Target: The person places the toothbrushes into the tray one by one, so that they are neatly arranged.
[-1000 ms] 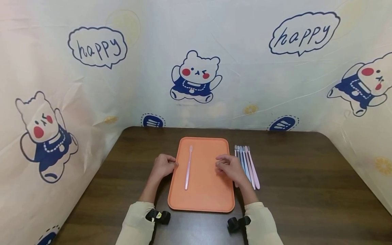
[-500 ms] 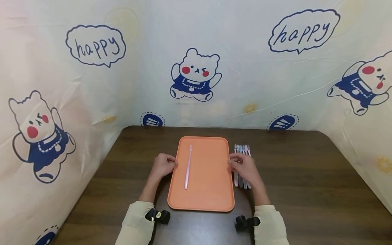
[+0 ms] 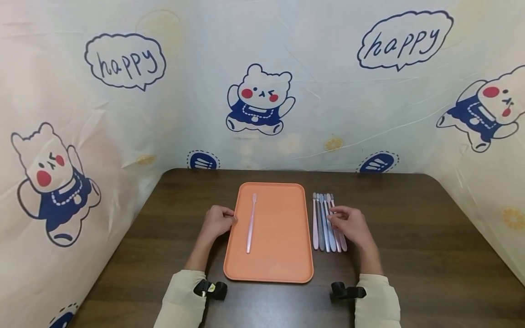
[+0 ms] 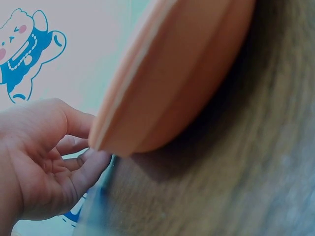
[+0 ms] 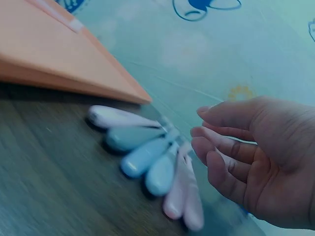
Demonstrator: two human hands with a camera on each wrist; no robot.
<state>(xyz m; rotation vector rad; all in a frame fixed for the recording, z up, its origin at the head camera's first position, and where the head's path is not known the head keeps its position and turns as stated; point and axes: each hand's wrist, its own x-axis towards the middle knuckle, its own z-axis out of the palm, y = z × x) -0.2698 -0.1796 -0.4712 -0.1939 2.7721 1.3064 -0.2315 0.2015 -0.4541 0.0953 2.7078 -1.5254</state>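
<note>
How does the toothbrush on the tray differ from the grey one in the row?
The pink toothbrush is paler than the grey toothbrush. The pink toothbrush lies alone on the orange tray; the grey toothbrush lies on the table among other toothbrushes. Both point their heads toward the table's far edge.

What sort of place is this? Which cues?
Probably a makeshift recording booth, though the wider room isn't visible. Cues: a pale, cartoon-bear-printed sheet lining the back and both sides, a dark brown wood-grain table inside it, and a small black device at each cream sleeve.
</note>
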